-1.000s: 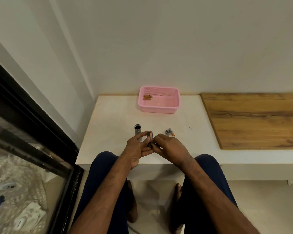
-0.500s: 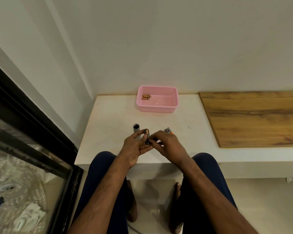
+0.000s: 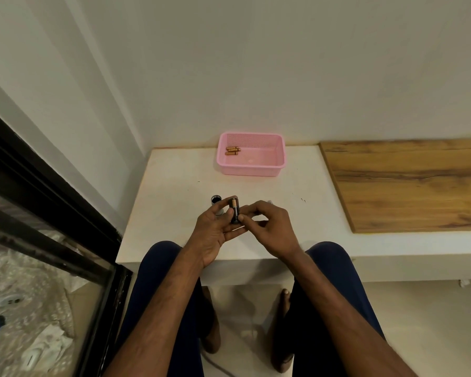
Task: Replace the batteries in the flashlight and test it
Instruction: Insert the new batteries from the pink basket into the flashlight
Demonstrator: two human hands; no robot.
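Note:
My left hand (image 3: 215,229) holds a black battery holder (image 3: 234,212) upright between thumb and fingers, with a copper-and-black battery showing in it. My right hand (image 3: 269,229) pinches the lower end of that holder with thumb and forefinger. Just behind my left fingers the grey flashlight body (image 3: 217,203) stands on the white table (image 3: 174,202), open end up. Behind my right hand a small grey part (image 3: 269,201) is mostly hidden. Several copper batteries (image 3: 232,150) lie in the pink basket (image 3: 252,170).
The pink basket sits at the back of the table against the wall. A wooden board (image 3: 408,186) covers the right side. A black-framed glass door (image 3: 52,213) stands to the left. My knees are under the table's front edge.
My right fingers have shifted down to the holder's lower end, so the battery in it shows more plainly. The orange-tipped part behind my right hand is now almost covered.

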